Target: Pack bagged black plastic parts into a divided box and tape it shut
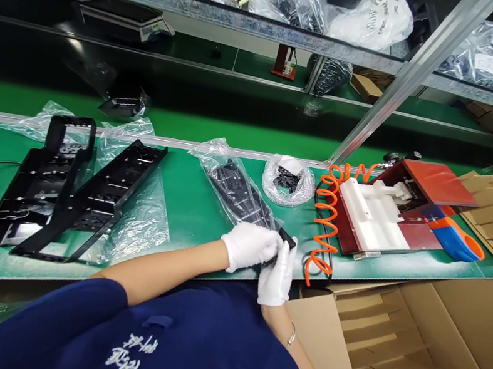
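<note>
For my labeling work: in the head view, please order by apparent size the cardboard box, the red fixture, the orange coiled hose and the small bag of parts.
1. Cardboard box, though it is nearest the camera.
2. Red fixture.
3. Orange coiled hose and small bag of parts: too alike to rank.
</note>
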{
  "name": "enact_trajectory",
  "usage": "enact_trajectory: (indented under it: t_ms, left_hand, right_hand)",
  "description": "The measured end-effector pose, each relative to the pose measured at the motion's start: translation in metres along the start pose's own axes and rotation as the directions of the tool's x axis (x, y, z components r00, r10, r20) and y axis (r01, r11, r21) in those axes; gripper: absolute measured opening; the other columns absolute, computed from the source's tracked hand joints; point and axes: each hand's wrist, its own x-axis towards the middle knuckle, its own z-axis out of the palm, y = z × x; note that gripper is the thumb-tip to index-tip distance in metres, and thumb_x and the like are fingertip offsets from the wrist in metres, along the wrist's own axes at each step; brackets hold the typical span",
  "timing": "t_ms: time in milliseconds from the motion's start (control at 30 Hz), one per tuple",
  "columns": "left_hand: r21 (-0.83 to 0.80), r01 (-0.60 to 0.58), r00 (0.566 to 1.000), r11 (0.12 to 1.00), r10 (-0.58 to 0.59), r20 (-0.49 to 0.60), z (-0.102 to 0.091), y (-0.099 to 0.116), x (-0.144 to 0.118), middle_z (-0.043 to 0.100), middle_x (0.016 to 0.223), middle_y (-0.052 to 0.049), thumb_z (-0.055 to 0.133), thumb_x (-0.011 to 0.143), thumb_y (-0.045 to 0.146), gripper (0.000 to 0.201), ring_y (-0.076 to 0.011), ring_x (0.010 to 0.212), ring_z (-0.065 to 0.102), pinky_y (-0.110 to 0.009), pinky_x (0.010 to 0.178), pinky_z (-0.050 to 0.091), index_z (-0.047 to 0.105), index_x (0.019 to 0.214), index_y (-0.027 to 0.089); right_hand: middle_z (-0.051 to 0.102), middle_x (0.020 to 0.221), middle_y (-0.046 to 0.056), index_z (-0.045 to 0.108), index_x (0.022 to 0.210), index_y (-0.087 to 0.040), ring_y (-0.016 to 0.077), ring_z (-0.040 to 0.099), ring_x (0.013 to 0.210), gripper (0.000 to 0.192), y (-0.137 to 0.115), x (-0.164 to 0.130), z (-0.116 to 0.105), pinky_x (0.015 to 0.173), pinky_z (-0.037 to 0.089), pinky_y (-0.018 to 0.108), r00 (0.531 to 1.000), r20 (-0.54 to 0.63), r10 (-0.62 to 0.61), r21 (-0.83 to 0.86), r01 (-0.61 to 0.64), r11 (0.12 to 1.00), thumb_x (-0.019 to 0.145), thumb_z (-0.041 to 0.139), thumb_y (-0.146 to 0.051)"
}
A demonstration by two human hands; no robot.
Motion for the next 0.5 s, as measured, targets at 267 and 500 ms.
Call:
enact_trajectory:
  t_ms: [267, 500]
  left_hand:
    - [0.013, 0.076, 0.996, 0.997, -0.077, 0.043, 0.001, -0.020, -0.007, 0.076, 0.086, -0.012, 0.047, 0.092, 0.026, 0.029, -0.0288, 0.082, 0.073, -0.036, 0.070, 0.049, 0.074, 0.091, 0.016]
    - [0.010, 0.056, 0.996, 0.998, -0.056, 0.074, 0.000, -0.009, -0.028, 0.075, 0.094, -0.018, 0.044, 0.092, 0.022, 0.033, -0.0329, 0.085, 0.072, -0.039, 0.072, 0.050, 0.074, 0.100, 0.011]
  right_hand:
    - [0.073, 0.106, 0.006, 0.062, 0.111, -0.025, 0.0256, 0.071, 0.096, 0.052, 0.007, 0.007, -0.005, 0.084, 0.060, 0.044, 0.856, 0.332, 0.397, -0.395, -0.255, 0.882, 0.065, 0.083, -0.038]
    - [0.071, 0.082, 0.002, 0.063, 0.115, -0.023, 0.0213, 0.068, 0.075, 0.052, 0.015, 0.044, 0.028, 0.071, 0.058, 0.035, 0.893, 0.426, 0.144, -0.508, 0.105, 0.855, 0.073, 0.067, -0.052]
